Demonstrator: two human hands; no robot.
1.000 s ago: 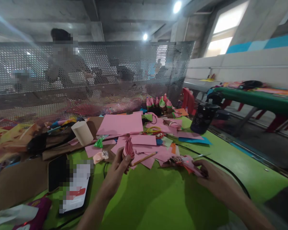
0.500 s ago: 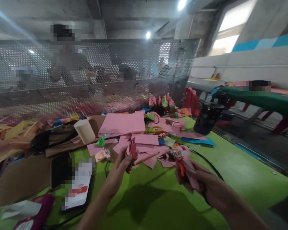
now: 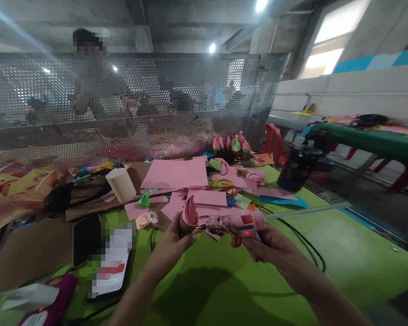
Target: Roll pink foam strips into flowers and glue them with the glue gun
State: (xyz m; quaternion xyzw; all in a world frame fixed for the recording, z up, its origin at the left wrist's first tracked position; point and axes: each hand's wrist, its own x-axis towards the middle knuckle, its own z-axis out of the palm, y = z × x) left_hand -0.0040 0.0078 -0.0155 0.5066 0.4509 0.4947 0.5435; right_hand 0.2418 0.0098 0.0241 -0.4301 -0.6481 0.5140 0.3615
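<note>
My left hand [image 3: 175, 246] is closed around a paper ice cream cone [image 3: 190, 212] with a pink swirled top and a brown base. A pink hot glue gun [image 3: 250, 222] with a small red light is gripped in my right hand [image 3: 268, 246]. Its nozzle, crusted with dried glue, points left and meets the cone's lower part near my left thumb; whether it touches is hard to tell. From the gun's back a clear glue stick [image 3: 313, 209] sticks out to the right. Pink paper sheets [image 3: 175, 174] lie just beyond both hands.
Yellow-handled scissors [image 3: 222, 184] rest on the paper. Several finished paper cones [image 3: 236, 144] stand at the back. A white roll [image 3: 120, 184], two phones [image 3: 86, 240] and a purple device [image 3: 59, 294] are at left. A dark bottle [image 3: 299, 167] stands right, near the gun's black cord [image 3: 302, 233].
My right hand has brought the glue gun left and turned it sideways, so its nozzle is now at the cone. My left hand still holds the cone, in nearly the same spot.
</note>
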